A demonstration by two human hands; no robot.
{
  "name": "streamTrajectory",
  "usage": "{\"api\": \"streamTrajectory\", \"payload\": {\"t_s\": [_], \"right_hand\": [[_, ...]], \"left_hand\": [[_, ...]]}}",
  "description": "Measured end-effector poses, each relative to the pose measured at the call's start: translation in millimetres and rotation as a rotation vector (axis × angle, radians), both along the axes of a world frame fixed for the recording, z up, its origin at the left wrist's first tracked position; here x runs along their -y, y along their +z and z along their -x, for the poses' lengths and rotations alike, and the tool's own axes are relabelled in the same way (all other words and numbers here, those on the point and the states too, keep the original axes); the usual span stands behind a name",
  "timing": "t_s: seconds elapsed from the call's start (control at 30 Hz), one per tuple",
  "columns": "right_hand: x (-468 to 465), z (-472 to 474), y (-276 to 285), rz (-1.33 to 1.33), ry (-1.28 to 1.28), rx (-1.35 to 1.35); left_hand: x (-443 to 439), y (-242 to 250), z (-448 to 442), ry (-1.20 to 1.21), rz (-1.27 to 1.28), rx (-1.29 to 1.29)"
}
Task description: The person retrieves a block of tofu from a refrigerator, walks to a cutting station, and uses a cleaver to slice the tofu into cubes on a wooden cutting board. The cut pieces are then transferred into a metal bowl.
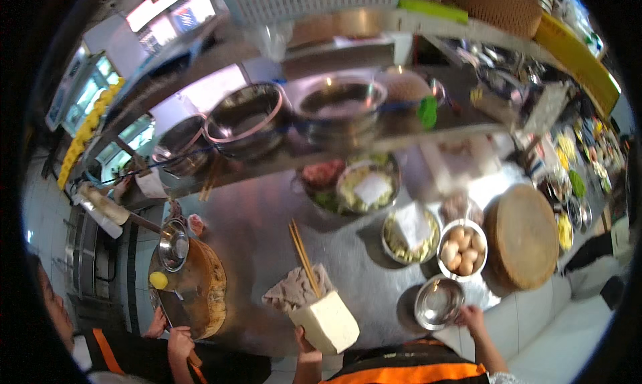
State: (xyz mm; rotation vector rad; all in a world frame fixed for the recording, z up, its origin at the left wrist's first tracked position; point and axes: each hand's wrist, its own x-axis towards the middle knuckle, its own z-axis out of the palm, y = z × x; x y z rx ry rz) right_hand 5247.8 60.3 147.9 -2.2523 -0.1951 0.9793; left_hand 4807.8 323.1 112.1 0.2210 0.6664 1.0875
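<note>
My left hand (304,341) holds a cream-coloured, box-shaped thing (331,324) near the table's front edge. A pair of wooden chopsticks (304,253) slants up from behind its top; whether my hand also grips them cannot be told. A crumpled greyish cloth (288,291) lies just beyond the box shape. On the right, my right hand (471,318) has its fingers at the rim of a small, shiny steel bowl (437,301). Just above that bowl stands a white-rimmed bowl of eggs (464,248), beside a bowl of chopped pale-green food (409,233) with white paper on top.
At left, a co-worker's hands (180,341) hold a knife at a round wooden chopping block (213,288), which bears a steel ladle (174,246) and a yellow ball-like thing. Another round block (524,238) stands right. Steel basins (246,120) line a shelf above the table.
</note>
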Motion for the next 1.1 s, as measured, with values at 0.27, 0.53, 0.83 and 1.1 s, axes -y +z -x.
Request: {"api": "streamTrajectory", "payload": {"t_s": [0.27, 0.53, 0.83, 1.1], "right_hand": [[-60.1, -90.6, 132.6, 0.027, 0.717, 0.709], [-4.0, -175.4, 156.9, -0.176, 0.531, 0.934], [53.6, -124.0, 169.5, -0.686, 0.322, 0.045], [129.5, -232.3, 194.6, -0.591, 0.067, 0.52]], "left_hand": [[94.0, 43.3, -86.6, 0.306, -0.09, -0.4], [105.7, 103.5, -185.3, 0.099, -0.021, -0.334], [95.5, 133.6, -325.0, -0.656, -0.062, -0.091], [126.9, 123.3, -538.3, -1.094, 0.038, 0.057]]}}
